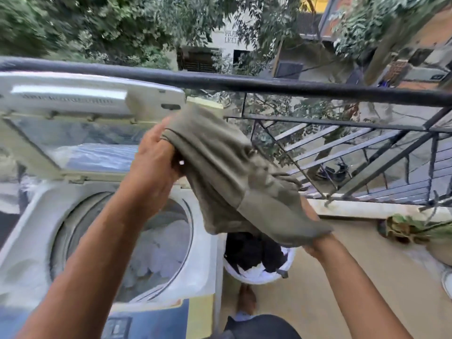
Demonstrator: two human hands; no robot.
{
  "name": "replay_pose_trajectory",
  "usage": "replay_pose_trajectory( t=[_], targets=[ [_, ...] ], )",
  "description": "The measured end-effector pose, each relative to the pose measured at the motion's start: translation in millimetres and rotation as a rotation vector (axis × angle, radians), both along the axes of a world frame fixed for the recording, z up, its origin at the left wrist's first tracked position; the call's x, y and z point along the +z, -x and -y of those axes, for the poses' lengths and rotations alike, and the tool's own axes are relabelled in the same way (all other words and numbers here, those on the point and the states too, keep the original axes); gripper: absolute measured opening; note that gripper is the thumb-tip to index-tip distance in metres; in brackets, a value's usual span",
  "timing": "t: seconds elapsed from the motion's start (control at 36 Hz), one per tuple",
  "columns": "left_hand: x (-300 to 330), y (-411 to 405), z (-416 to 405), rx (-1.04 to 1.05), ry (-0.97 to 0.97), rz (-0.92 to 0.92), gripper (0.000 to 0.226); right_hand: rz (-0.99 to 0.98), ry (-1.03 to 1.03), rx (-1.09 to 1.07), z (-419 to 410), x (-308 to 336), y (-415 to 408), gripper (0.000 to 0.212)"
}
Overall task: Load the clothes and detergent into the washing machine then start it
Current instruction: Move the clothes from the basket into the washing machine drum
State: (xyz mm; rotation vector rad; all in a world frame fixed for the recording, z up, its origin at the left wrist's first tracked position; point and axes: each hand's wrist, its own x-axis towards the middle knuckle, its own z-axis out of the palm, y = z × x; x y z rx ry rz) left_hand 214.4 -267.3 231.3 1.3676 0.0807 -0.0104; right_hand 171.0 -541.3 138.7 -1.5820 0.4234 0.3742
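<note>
We hold shirt [234, 172] above washer [36, 216]: left hand [154, 152] grips hem, right hand [311, 231] grips other end. Soft, light; bunch before dropping.

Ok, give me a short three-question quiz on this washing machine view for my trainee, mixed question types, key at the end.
1. True or false: the washing machine lid is closed.
2. Multiple choice: the olive garment is held by A) the left hand only, B) the right hand only, C) both hands.
3. Fill in: dark clothes are in the white ______ on the floor, to the right of the machine.

Key
1. False: the lid stands raised, and the drum is open with pale laundry inside.
2. C: the left hand grips the upper end, the right hand holds the lower end.
3. basket
</note>
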Motion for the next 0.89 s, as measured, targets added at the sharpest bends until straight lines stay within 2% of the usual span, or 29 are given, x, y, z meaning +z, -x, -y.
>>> replay_pose_trajectory(
  t=[0.06,0.14,0.28,0.5,0.64,0.75,0.83,0.89],
  targets=[
    [-11.2,11.8,-34.0,0.061,-0.063,0.032,0.049,0.065,-0.054,0.07,-12.9,11.6,-7.2,0.025],
    [-31.2,31.9,-83.2,0.19,-0.093,0.002,0.051,0.054,-0.058,0.115,-29.9,12.2,-12.6,0.045],
    [-58.5,78.4,-150.5,0.398,-0.085,-0.076,0.052,0.025,-0.197,0.162,-71.6,6.6,-20.9,0.046],
    [-95.9,136.5,-221.3,0.657,-0.224,-0.263,0.051,0.019,-0.041,0.397,-167.2,-12.6,-23.6,0.028],
    [-122.9,149.3,-227.9,0.61,-0.306,-0.348,0.031,0.022,0.05,0.358,-220.8,-41.7,-25.1,0.036],
    [-142.5,156.6,-222.5,0.489,-0.395,-0.399,0.032,0.055,0.143,0.425,-248.9,-57.9,-13.7,0.038],
    [-160.2,160.2,-223.1,0.428,-0.385,-0.444,0.037,0.096,0.275,0.476,-257.0,-70.4,-5.7,0.039],
    [-167.1,160.8,-222.9,0.388,-0.387,-0.474,0.036,0.051,0.332,0.558,-257.5,-78.2,0.6,0.042]
  ],
)
